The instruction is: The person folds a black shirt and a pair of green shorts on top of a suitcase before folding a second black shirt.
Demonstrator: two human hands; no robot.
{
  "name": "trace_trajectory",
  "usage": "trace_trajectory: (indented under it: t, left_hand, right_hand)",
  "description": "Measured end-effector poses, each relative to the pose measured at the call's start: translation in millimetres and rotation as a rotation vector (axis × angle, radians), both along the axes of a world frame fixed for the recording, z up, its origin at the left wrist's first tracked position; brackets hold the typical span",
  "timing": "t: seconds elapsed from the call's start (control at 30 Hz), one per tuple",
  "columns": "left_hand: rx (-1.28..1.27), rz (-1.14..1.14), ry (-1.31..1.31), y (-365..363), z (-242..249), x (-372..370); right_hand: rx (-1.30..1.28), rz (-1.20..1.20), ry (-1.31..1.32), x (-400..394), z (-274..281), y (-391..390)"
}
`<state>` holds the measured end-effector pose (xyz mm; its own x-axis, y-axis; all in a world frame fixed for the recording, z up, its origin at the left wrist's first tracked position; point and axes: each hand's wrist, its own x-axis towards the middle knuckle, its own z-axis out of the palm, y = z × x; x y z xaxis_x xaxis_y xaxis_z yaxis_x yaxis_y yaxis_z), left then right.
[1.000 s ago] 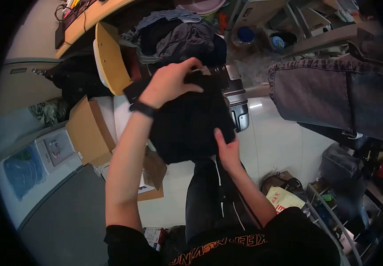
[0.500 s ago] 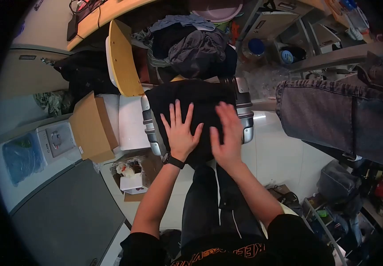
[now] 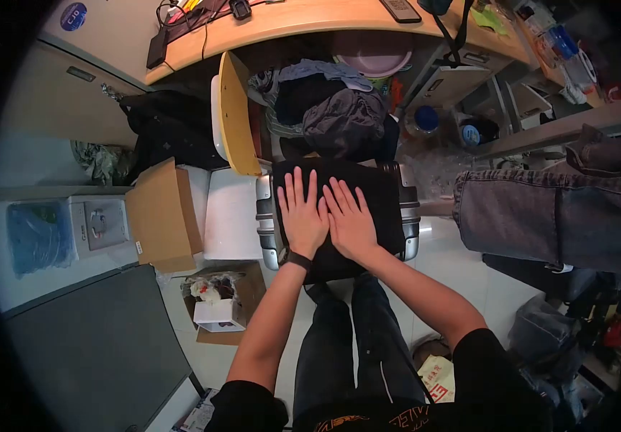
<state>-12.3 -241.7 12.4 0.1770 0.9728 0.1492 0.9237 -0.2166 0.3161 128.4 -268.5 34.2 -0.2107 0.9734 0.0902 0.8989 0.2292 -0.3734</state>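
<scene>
A black cloth garment (image 3: 386,209) lies spread over a silver hard-shell suitcase (image 3: 269,223), whose ribbed sides and corner guards show to the left and right. My left hand (image 3: 303,219), with a dark band on its wrist, rests flat on the garment with fingers apart. Beside it, my right hand (image 3: 351,223) also lies flat on the cloth, fingers stretched out. The two hands nearly meet at the thumbs. What kind of garment it is cannot be made out.
Behind the suitcase, a chair with a yellow backrest (image 3: 238,115) bears piled clothes (image 3: 346,119). Open cardboard boxes (image 3: 163,216) stand at left. Grey jeans (image 3: 508,216) hang at right. A wooden desk (image 3: 289,25) runs along the back, with a pink basin (image 3: 375,61) below it.
My right hand has come down onto the garment and moved in beside my left. The camera view has shifted, bringing more of the desk into sight.
</scene>
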Motion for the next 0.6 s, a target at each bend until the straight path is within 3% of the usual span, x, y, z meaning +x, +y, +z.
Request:
trace_trajectory:
  t: [0.07,0.13,0.23,0.43,0.5,0.57,0.6]
  left_hand:
    - [-0.011,0.052,0.024,17.2,-4.4,-6.9]
    - [-0.111,0.257,0.009,24.0,-14.2,-20.5]
    - [-0.141,0.215,-0.033,16.0,-15.0,-43.2]
    - [-0.05,0.283,-0.174,-58.2,-33.7,-45.8]
    - [-0.027,0.304,-0.473,-64.7,-27.5,-40.3]
    - [-0.292,0.331,-0.549,-56.0,7.6,-42.4]
    - [-0.34,0.322,-0.827,-52.8,14.4,-44.7]
  right_hand:
    - [-0.03,0.016,-0.033,-1.1,-5.6,-5.3]
    - [-0.024,-0.003,-0.033,2.3,1.1,-9.0]
    - [-0.043,-0.141,0.07,23.0,4.8,-26.7]
    - [0.011,-0.286,0.028,34.5,-3.5,-58.4]
    - [0.008,-0.268,0.036,35.2,-3.4,-54.6]
    - [0.001,-0.261,0.063,35.7,-2.7,-55.9]
    - [-0.014,-0.261,0.075,37.0,-0.4,-55.0]
